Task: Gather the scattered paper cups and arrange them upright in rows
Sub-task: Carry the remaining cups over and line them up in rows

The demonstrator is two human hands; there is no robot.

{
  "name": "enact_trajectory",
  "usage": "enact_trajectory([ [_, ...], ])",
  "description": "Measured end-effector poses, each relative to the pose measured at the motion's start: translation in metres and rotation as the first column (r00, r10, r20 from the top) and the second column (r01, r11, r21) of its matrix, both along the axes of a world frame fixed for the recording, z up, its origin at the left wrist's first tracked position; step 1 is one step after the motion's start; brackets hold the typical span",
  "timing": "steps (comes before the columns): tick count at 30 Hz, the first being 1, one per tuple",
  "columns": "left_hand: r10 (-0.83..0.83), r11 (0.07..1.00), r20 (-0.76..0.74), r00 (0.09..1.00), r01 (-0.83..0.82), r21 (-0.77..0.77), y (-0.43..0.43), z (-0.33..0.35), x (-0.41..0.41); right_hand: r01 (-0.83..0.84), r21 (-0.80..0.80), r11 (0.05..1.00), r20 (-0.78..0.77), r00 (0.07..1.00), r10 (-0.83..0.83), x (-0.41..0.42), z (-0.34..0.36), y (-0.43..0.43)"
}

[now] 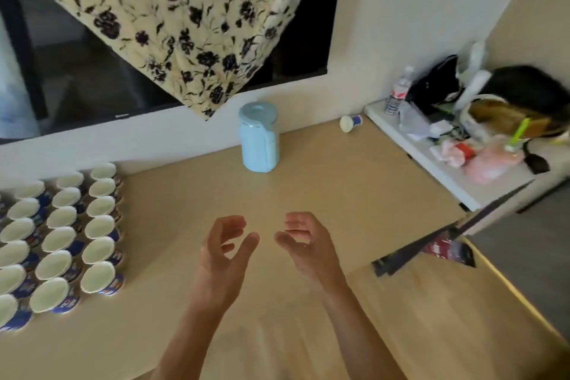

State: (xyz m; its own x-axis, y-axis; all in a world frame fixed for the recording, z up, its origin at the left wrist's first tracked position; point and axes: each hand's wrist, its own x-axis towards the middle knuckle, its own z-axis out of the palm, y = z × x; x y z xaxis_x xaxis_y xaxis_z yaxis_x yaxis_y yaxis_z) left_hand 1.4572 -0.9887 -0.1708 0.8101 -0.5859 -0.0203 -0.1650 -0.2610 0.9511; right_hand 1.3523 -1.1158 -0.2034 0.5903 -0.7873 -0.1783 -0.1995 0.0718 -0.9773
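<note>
Pale wooden table (339, 194) against a white wall fills most of the head view. Upright paper cups (64, 237), white inside with blue printed sides, stand in close rows at the table's left edge, rims touching or nearly so, and the block runs out of view to the left. One stray cup (351, 123) lies on its side at the far right corner of the table, just beside the wall, well apart from the rows.

Both hands hover over the middle of the table and hold nothing. The left hand (220, 251) has its fingers (234, 224) loosely curled and slightly spread, thumb apart from them. The right hand (308, 244) faces it, fingers likewise curved and relaxed; the two hands are near each other but not touching.

Behind them a light blue canister (259, 139) stands upright near the wall. A floral curtain (185, 25) hangs across a dark window (77, 71). On the right, a white shelf (438, 176) carries a water bottle (398, 92), a black bag (438, 86) and blurred clutter.
</note>
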Motion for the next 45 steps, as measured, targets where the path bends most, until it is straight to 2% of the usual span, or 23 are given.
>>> enact_trajectory([
  [8, -0.171, 0.985, 0.034, 0.985, 0.172, -0.014, -0.12, 0.008, -0.036, 0.137, 0.051, 0.989, 0.03, 0.99, -0.139, -0.056, 0.02, -0.099],
  [12, -0.191, 0.98, 0.048, 0.98, 0.193, -0.057, -0.192, 0.002, -0.037, 0.124, 0.075, 0.989, 0.027, 0.992, -0.126, -0.059, 0.014, -0.16],
  [17, -0.206, 0.975, 0.045, 0.978, 0.209, -0.077, -0.296, -0.01, -0.036, 0.103, 0.017, 0.995, -0.038, 0.994, -0.103, -0.053, 0.0, -0.253],
  [24, -0.134, 0.987, 0.019, 0.991, 0.135, -0.083, -0.383, -0.003, -0.032, 0.089, -0.001, 0.996, -0.1, 0.991, -0.089, -0.051, -0.002, -0.354],
  [28, -0.033, 0.998, -0.039, 0.999, 0.031, -0.06, -0.418, -0.006, -0.029, -0.019, -0.032, 0.999, -0.154, 0.988, 0.014, -0.023, -0.014, -0.415],
  [32, 0.079, 0.997, -0.058, 0.995, -0.08, -0.017, -0.448, -0.012, -0.035, -0.145, -0.129, 0.981, -0.242, 0.964, 0.11, 0.02, -0.043, -0.48],
  [36, 0.214, 0.976, -0.071, 0.974, -0.21, 0.056, -0.471, -0.022, -0.042, -0.297, -0.259, 0.919, -0.408, 0.896, 0.174, 0.067, -0.087, -0.552],
  [40, 0.332, 0.939, -0.091, 0.939, -0.319, 0.131, -0.487, -0.03, -0.043, -0.483, -0.39, 0.784, -0.602, 0.778, 0.179, 0.108, -0.132, -0.62],
  [45, 0.438, 0.889, -0.063, 0.897, -0.421, 0.18, -0.502, -0.034, -0.047, -0.692, -0.398, 0.603, -0.768, 0.61, 0.194, 0.139, -0.176, -0.676],
])
